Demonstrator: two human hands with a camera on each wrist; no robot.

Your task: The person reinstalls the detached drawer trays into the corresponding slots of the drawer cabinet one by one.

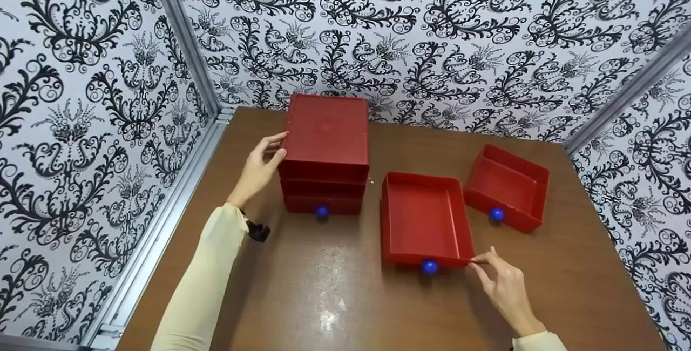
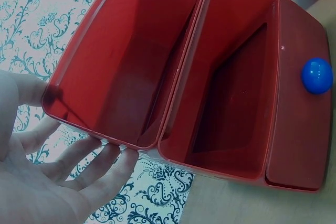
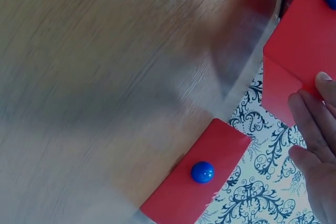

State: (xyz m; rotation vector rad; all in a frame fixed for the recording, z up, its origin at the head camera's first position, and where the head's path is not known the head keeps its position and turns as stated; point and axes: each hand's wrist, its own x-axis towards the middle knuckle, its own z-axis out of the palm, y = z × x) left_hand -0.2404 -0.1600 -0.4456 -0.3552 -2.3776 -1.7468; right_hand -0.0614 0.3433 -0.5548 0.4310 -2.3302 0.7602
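A red drawer cabinet (image 1: 328, 129) stands at the back of the table, its top two slots without drawers and a drawer with a blue ball knob (image 1: 322, 211) in the lowest slot. My left hand (image 1: 262, 166) rests on the cabinet's left side near the top front corner; in the left wrist view its fingertips touch the side wall. A red drawer (image 1: 421, 216) sits to the right, its blue knob (image 1: 429, 267) facing me. With thumb and fingers, my right hand (image 1: 502, 286) pinches this drawer's front right corner.
Another red drawer (image 1: 507, 181), also blue-knobbed, lies turned at an angle on the brown table (image 1: 302, 286), farther right. Patterned walls (image 1: 378, 43) with metal frame posts (image 1: 186, 38) close off the back and sides.
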